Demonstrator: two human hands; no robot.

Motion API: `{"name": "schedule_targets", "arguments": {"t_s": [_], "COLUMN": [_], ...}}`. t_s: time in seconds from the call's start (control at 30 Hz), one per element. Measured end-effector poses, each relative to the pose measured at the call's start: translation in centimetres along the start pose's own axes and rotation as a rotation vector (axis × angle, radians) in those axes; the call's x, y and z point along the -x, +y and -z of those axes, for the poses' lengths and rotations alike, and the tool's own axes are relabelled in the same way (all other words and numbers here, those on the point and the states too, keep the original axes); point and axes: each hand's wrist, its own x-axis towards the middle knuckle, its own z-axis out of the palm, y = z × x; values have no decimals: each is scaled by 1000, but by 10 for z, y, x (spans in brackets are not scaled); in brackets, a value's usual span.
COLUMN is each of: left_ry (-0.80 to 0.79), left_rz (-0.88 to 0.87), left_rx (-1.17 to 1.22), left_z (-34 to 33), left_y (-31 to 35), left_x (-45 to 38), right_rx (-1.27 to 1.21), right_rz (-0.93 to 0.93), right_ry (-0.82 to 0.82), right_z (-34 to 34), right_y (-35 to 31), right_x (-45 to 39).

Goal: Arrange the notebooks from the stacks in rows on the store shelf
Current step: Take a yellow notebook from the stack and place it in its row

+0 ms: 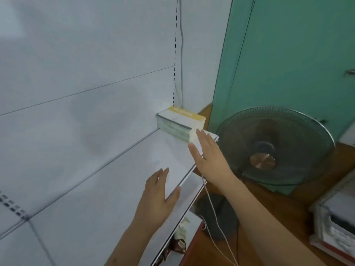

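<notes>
While the stack [180,124] sits in the shelf's [119,181] far right corner, the right hand [209,156] is nearer.
Its straight fingers touch the stack's front end; the long axis runs back to the wall. The left hand [157,192] rests flat, holding nothing.

Both the left hand [156,191] and right hand [208,154] reach forward, fingers seemingly straight.
</notes>
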Motion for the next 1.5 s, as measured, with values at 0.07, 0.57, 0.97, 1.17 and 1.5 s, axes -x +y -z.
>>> {"name": "schedule_targets", "arguments": {"t_s": [0.07, 0.57, 0.97, 1.17, 1.5], "left_ry": [7, 45, 458, 715, 584], "left_rz": [-5, 12, 469, 574, 549], "left_rx": [25, 32, 1254, 1057, 1213], "left_z": [2, -15, -12, 13, -18], "left_y": [-3, -12, 23, -8, 24], "left_x": [-33, -173, -241, -217, -213], "right_rx": [37, 360, 114, 225, -109], "right_rz": [1, 41, 494, 230, 426], "right_ry": [-9, -176, -15, -127, 175], "right_z": [0, -56, -63, -67, -64], "right_y": [4, 100, 85, 135, 98], "right_x": [-36, -196, -152, -222, -180]}}
